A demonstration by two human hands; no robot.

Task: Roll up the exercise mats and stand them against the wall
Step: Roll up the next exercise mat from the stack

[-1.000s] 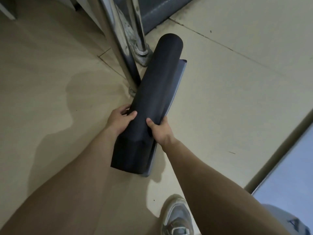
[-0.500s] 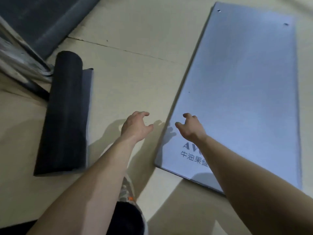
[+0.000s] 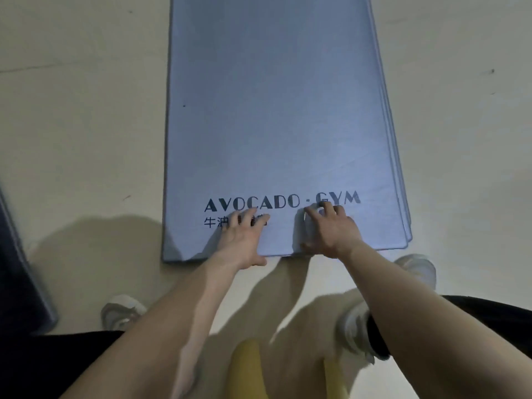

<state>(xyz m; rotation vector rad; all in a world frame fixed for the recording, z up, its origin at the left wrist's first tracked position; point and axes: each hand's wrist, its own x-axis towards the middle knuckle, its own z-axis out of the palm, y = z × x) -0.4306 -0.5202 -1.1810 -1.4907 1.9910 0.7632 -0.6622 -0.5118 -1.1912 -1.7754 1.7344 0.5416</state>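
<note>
Bare forearms lead to the left hand (image 3: 241, 240) and right hand (image 3: 331, 234). A pale left trainer (image 3: 123, 311) and right trainer (image 3: 417, 267) are worn. A black garment (image 3: 57, 364) covers the legs, with yellow fabric (image 3: 247, 367) between them.

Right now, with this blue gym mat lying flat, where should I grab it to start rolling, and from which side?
Take the near short edge of the blue mat, below the lettering, from your side, hands spread as the left hand and right hand sit. It lies flat and runs lengthwise away from you, so that free edge should roll forward.

Far end of mat (image 3: 276, 110) off-frame.
</note>
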